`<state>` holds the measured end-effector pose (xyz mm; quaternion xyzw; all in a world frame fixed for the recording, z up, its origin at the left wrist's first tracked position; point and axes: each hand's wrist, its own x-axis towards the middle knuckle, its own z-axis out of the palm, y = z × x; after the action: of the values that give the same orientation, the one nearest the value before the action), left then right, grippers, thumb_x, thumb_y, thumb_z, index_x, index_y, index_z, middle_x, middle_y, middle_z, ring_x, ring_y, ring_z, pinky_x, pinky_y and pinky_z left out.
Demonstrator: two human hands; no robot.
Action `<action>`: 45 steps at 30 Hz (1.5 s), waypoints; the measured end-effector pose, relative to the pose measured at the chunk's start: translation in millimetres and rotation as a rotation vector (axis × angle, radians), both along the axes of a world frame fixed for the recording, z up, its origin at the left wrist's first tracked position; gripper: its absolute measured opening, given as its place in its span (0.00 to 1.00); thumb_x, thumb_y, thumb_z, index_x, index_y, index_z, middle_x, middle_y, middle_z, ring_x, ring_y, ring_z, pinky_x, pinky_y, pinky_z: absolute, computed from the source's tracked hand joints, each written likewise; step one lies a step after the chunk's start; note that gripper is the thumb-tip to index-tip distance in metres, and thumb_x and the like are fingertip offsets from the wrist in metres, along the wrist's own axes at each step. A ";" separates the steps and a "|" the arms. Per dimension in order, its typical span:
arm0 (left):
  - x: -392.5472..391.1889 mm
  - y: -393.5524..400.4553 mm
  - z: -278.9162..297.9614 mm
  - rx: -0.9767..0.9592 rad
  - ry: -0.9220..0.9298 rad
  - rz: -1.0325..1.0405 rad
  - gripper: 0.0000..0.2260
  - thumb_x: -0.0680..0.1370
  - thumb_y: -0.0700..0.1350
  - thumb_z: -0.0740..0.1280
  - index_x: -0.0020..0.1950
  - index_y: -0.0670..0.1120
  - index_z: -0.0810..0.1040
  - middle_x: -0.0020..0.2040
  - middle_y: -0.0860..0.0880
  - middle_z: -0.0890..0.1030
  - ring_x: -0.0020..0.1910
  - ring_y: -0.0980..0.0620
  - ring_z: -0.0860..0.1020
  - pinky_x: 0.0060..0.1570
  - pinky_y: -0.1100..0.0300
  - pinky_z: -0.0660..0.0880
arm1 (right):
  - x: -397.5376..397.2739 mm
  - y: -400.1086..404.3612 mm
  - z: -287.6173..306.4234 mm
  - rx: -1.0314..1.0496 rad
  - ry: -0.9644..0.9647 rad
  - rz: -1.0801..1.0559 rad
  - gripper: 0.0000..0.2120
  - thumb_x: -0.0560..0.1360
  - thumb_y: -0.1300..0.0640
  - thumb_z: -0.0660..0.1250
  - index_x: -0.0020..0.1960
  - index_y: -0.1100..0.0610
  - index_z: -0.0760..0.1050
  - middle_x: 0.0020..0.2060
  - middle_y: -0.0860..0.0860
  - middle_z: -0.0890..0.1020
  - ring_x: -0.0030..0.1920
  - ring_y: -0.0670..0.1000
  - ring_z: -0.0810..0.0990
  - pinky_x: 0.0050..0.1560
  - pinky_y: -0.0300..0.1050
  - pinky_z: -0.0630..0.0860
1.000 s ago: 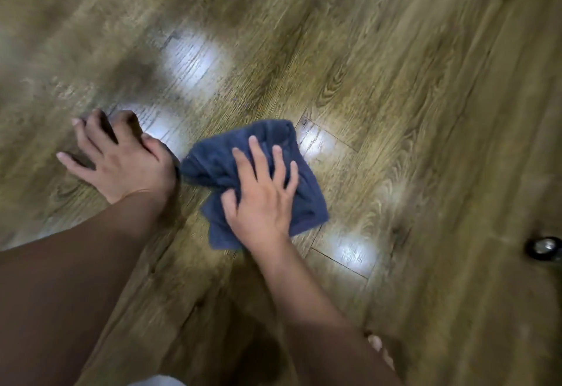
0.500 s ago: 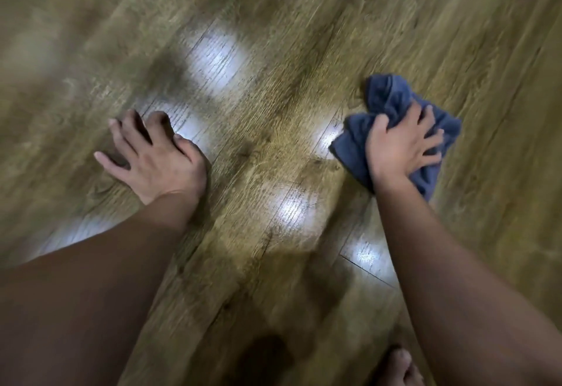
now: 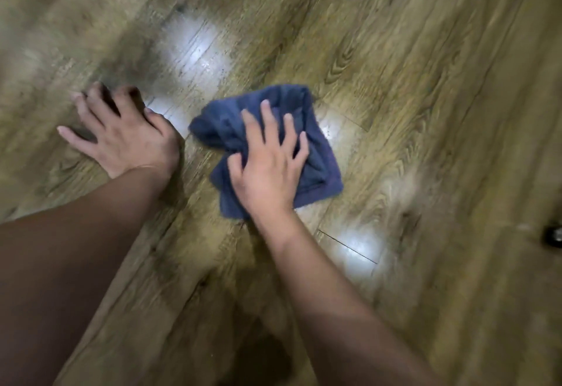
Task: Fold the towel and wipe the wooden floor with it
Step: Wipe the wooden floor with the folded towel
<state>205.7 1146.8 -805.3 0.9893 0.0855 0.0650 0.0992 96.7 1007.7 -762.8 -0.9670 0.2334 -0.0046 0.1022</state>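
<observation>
The folded blue towel (image 3: pixel 319 154) is pressed flat to the wooden floor (image 3: pixel 425 81) under the right hand (image 3: pixel 267 166), fingers spread, nothing gripped. The left hand (image 3: pixel 121 139) is braced open on the boards. Without a grip, the fold could be bunched or dragged open.

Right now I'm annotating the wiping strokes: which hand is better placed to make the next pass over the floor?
The right hand. Its palm and spread fingers already press on the blue towel. The left hand rests flat on the wooden floor beside the towel, apparently bracing the person.
</observation>
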 end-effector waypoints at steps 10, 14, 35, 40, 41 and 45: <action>4.1 8.9 -12.3 0.021 0.016 -0.057 0.18 0.76 0.52 0.54 0.65 0.49 0.66 0.74 0.43 0.67 0.76 0.38 0.61 0.67 0.24 0.54 | -120.8 -95.1 0.8 -0.038 0.111 -0.165 0.32 0.70 0.44 0.59 0.75 0.43 0.65 0.78 0.47 0.62 0.76 0.60 0.58 0.72 0.69 0.55; 3.9 1.7 -7.5 0.016 0.088 -0.051 0.20 0.77 0.53 0.52 0.66 0.47 0.64 0.76 0.41 0.64 0.77 0.37 0.59 0.66 0.24 0.54 | -154.3 -186.2 3.2 0.020 0.147 -0.638 0.33 0.72 0.36 0.58 0.77 0.38 0.59 0.80 0.47 0.54 0.78 0.62 0.50 0.69 0.74 0.52; -41.8 -57.6 33.3 0.083 0.820 -0.620 0.45 0.63 0.84 0.50 0.68 0.74 0.25 0.68 0.60 0.17 0.73 0.46 0.22 0.61 0.20 0.35 | -167.3 38.7 0.2 0.067 0.203 0.417 0.33 0.72 0.40 0.62 0.76 0.44 0.64 0.80 0.49 0.56 0.79 0.64 0.50 0.70 0.77 0.53; -41.4 -56.7 34.1 0.118 0.831 -0.617 0.44 0.67 0.81 0.53 0.72 0.72 0.29 0.76 0.58 0.24 0.76 0.46 0.25 0.64 0.22 0.38 | -168.1 -29.0 6.9 0.042 0.208 0.301 0.33 0.73 0.41 0.62 0.77 0.45 0.63 0.80 0.48 0.57 0.79 0.62 0.52 0.71 0.72 0.54; -39.1 -52.2 34.5 0.102 0.824 -0.628 0.42 0.69 0.80 0.54 0.72 0.73 0.31 0.77 0.59 0.25 0.76 0.47 0.26 0.65 0.23 0.38 | -169.1 -47.0 7.4 0.051 0.202 0.193 0.33 0.72 0.42 0.62 0.77 0.45 0.63 0.80 0.47 0.57 0.79 0.61 0.53 0.71 0.71 0.55; -21.5 -14.3 47.3 -0.019 0.677 -0.703 0.33 0.76 0.72 0.58 0.78 0.67 0.53 0.82 0.56 0.44 0.80 0.46 0.45 0.73 0.30 0.46 | -182.5 -133.3 7.9 0.046 0.206 -0.324 0.33 0.74 0.44 0.61 0.78 0.44 0.59 0.80 0.46 0.55 0.79 0.59 0.52 0.70 0.71 0.56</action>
<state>184.2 1132.5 -758.0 0.9228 -0.2258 -0.2986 0.0910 -85.7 874.4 -754.9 -0.9096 0.3951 0.0834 0.0980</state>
